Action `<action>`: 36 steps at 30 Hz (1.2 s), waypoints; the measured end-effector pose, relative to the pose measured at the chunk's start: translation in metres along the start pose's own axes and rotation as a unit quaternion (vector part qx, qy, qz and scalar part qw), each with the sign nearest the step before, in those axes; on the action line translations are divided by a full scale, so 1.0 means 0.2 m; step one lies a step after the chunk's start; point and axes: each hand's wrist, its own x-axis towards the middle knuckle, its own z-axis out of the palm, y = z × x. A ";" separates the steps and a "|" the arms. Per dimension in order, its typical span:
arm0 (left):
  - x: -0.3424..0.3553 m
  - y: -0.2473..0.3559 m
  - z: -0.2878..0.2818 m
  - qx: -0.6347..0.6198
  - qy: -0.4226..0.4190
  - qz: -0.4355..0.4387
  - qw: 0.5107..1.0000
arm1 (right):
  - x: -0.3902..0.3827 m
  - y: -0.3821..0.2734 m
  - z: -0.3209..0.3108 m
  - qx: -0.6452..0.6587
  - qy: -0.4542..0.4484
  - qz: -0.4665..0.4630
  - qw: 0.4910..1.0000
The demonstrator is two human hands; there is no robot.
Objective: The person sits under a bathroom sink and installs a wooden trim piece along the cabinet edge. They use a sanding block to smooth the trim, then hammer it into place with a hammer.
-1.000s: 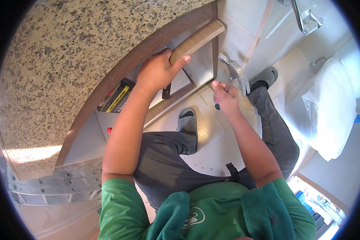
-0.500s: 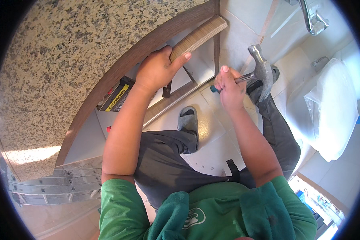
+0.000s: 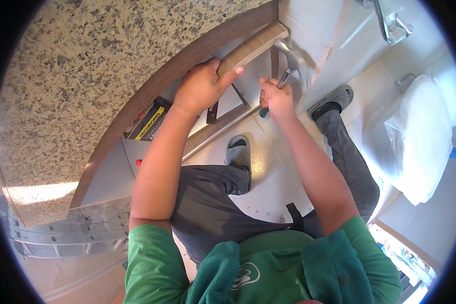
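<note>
My left hand (image 3: 200, 87) is closed around the near part of a curved wooden strip (image 3: 253, 46), its thumb lying along the upper face. The strip sits in the opening of a curved cabinet, just inside the brown wooden edge (image 3: 154, 81). In my right hand (image 3: 278, 101) is a claw hammer (image 3: 286, 76), gripped by its handle. Its metal head, smeared by motion, is at the strip's far end; whether they touch I cannot tell. A dark flat piece with lettering (image 3: 213, 112) shows below my left hand, partly hidden by it.
A speckled granite countertop (image 3: 86, 71) overhangs the cabinet on the left. Inside stands a black and yellow box (image 3: 149, 122). A metal ladder (image 3: 76, 234) lies at lower left. On the right are a plastic-wrapped white object (image 3: 423, 137) and a chrome fixture (image 3: 397, 30) on the wall.
My right hand has swung the hammer up and left, bringing its head to the far end of the wooden strip. My left hand keeps its grip, nearly unmoved. My right foot has shifted slightly.
</note>
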 end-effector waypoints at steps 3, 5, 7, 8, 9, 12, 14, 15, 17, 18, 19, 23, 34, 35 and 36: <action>-0.01 0.01 0.00 -0.001 -0.014 -0.022 1.000 | -0.09 -0.02 -0.05 -0.019 0.012 -0.009 1.000; 0.01 0.01 0.00 -0.007 -0.028 -0.022 0.999 | -0.18 0.00 -0.13 -0.040 0.008 -0.014 0.999; 0.00 -0.04 -0.01 0.005 -0.022 -0.006 1.000 | -0.28 0.03 -0.23 -0.063 -0.003 -0.001 0.998; 0.00 -0.07 -0.01 0.009 -0.021 0.002 1.000 | -0.36 0.06 -0.29 -0.079 -0.007 0.017 0.997; 0.00 -0.08 -0.01 0.012 -0.025 0.000 1.000 | -0.44 0.10 -0.36 -0.115 -0.002 0.027 0.993; -0.01 -0.10 0.02 0.009 -0.042 -0.002 0.999 | -0.67 0.20 -0.56 -0.233 0.022 0.096 0.967; -0.01 -0.10 0.04 -0.004 -0.050 0.006 0.999 | -0.79 0.27 -0.68 -0.254 0.034 0.139 0.956; -0.01 -0.10 0.04 0.000 -0.053 0.008 0.999 | -0.82 0.29 -0.70 -0.265 0.038 0.160 0.950; -0.02 -0.08 0.05 0.008 -0.057 0.011 0.998 | -0.83 0.33 -0.72 -0.251 0.043 0.178 0.951; -0.02 -0.09 0.06 0.005 -0.056 0.013 0.998 | -0.83 0.34 -0.72 -0.244 0.044 0.187 0.951; -0.01 -0.10 0.07 0.001 -0.054 0.015 0.998 | -0.82 0.35 -0.73 -0.255 0.039 0.177 0.950; 0.00 -0.06 0.09 0.018 -0.062 0.007 0.998 | -0.73 0.34 -0.69 -0.296 0.029 0.138 0.945; -0.03 0.04 0.03 0.083 -0.041 -0.005 0.996 | -0.33 0.15 -0.24 0.028 -0.012 -0.124 0.992; -0.03 0.05 0.02 0.088 -0.039 -0.006 0.995 | -0.30 0.12 -0.19 0.028 -0.004 -0.142 0.989; -0.04 0.07 0.01 0.092 -0.036 -0.012 0.995 | -0.26 0.10 -0.15 0.029 0.003 -0.160 0.987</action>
